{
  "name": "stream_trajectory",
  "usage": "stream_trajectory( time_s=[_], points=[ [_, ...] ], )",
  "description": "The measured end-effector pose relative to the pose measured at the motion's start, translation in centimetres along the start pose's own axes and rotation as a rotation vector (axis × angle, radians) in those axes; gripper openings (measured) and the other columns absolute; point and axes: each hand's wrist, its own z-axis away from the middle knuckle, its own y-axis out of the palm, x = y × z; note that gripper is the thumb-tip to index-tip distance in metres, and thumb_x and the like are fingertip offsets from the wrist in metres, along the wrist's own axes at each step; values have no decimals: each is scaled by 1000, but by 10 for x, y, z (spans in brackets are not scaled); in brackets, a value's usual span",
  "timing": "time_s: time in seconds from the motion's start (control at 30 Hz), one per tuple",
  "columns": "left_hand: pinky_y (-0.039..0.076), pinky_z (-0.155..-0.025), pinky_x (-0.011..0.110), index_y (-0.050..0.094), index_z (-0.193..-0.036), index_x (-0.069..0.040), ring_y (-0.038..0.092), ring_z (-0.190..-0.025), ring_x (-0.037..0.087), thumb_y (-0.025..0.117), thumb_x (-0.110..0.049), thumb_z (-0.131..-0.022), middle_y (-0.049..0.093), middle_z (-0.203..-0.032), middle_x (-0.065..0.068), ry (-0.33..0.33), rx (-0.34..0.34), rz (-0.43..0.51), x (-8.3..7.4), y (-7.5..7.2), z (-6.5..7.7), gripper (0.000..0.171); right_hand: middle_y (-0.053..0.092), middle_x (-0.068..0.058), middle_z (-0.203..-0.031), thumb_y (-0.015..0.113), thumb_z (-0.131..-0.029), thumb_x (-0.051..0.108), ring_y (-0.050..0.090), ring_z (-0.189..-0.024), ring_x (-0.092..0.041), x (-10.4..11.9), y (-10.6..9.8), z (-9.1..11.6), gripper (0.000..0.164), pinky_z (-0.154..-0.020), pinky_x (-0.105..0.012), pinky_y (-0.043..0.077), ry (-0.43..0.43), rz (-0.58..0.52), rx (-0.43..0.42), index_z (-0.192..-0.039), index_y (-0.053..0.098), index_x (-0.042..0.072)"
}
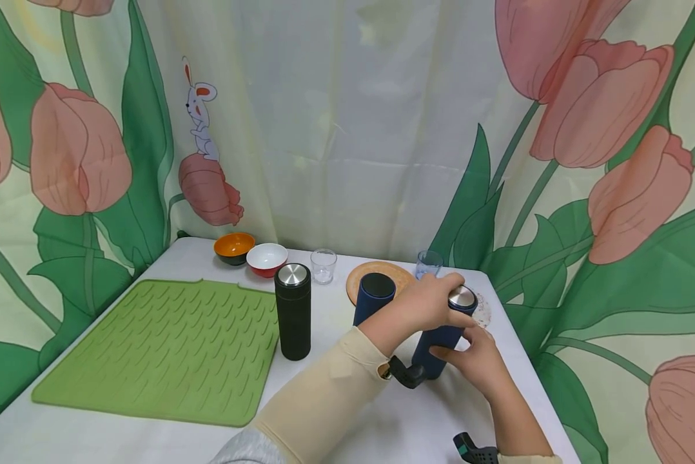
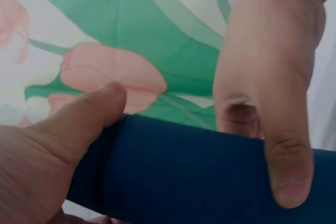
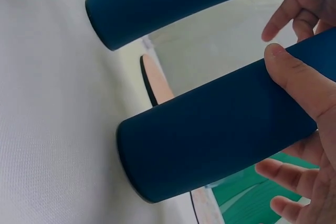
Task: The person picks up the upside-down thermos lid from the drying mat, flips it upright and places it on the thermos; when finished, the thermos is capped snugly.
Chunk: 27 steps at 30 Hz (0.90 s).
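Observation:
A dark blue thermos (image 1: 434, 351) with a silver-topped lid (image 1: 462, 297) is between both hands at the table's right side, leaning slightly. My left hand (image 1: 425, 303) grips it at the lid end, and in the left wrist view the left thumb (image 2: 92, 116) lies by the lid seam. Lower down, my right hand (image 1: 479, 357) holds the body between thumb and fingers; the right thumb (image 3: 294, 74) presses on its side. Whether the base touches the table I cannot tell. Another blue thermos (image 1: 376, 296), dark-topped, stands partly behind my left forearm.
A black thermos (image 1: 293, 316) stands beside the green mat (image 1: 162, 351). Along the back are an orange bowl (image 1: 234, 245), a red-and-white bowl (image 1: 267, 256), a glass (image 1: 323, 267), a round wooden board (image 1: 362, 274) and another glass (image 1: 429, 262). Curtains border the table.

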Motion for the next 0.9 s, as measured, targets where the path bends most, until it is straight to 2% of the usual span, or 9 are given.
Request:
stream_trajectory(
  time_s=[0.17, 0.37, 0.5, 0.6, 0.7, 0.77, 0.83, 0.9],
  points=[
    [51, -72, 25, 52, -151, -36, 61, -117, 13, 81, -58, -90, 68, -124, -7, 5, 61, 25, 5, -6, 0, 71, 43, -28, -164, 88, -85, 51, 28, -155, -50, 2, 2, -1, 97, -109, -76, 40, 19, -1, 21, -157, 47, 2],
    [53, -79, 28, 54, -151, -38, 59, -124, 14, 82, -57, -89, 69, -126, -11, -33, 47, 40, 6, -7, 3, 72, 43, -27, -164, 87, -85, 52, 32, -154, -50, 3, 5, -4, 100, -109, -75, 41, 23, -11, 50, -160, 43, 4],
    [53, -75, 28, 51, -153, -43, 61, -118, 13, 81, -59, -89, 69, -128, -8, -81, -19, 28, 6, -1, 6, 72, 44, -27, -164, 86, -86, 53, 34, -154, -52, 4, 6, -9, 99, -109, -77, 41, 1, -2, 58, -161, 43, 5],
    [52, -68, 24, 40, -160, -48, 65, -100, 13, 79, -56, -93, 64, -134, 2, -87, -92, 20, 3, 10, 11, 79, 47, -27, -162, 85, -89, 50, 36, -153, -52, 3, 5, -10, 91, -110, -76, 41, -21, 11, 49, -158, 46, 5],
    [52, -63, 23, 23, -166, -49, 67, -90, 14, 76, -52, -96, 58, -140, 10, -91, -127, 32, 0, 20, 27, 88, 52, -28, -157, 83, -91, 44, 42, -150, -51, 0, 7, -7, 80, -109, -74, 44, -30, 24, 29, -153, 52, 3],
    [52, -64, 24, 20, -167, -47, 68, -90, 14, 75, -52, -97, 58, -143, 11, -89, -110, 25, 0, 20, 45, 89, 52, -29, -156, 81, -93, 39, 44, -149, -52, -2, 12, -5, 74, -110, -72, 44, -37, 20, 24, -151, 54, 2],
    [55, -69, 25, 28, -166, -42, 70, -96, 14, 72, -54, -99, 61, -141, 8, -42, -65, -36, 5, 16, 68, 82, 51, -31, -157, 80, -94, 41, 44, -148, -55, -4, 15, -1, 77, -111, -74, 43, -25, 32, 26, -152, 52, 0],
    [57, -76, 28, 42, -161, -37, 71, -102, 12, 68, -54, -101, 66, -138, 3, 41, -35, -106, 16, 8, 93, 68, 48, -33, -158, 78, -94, 47, 41, -149, -56, -5, 15, 6, 82, -113, -74, 40, -4, 54, 35, -155, 49, -1]
  ],
)
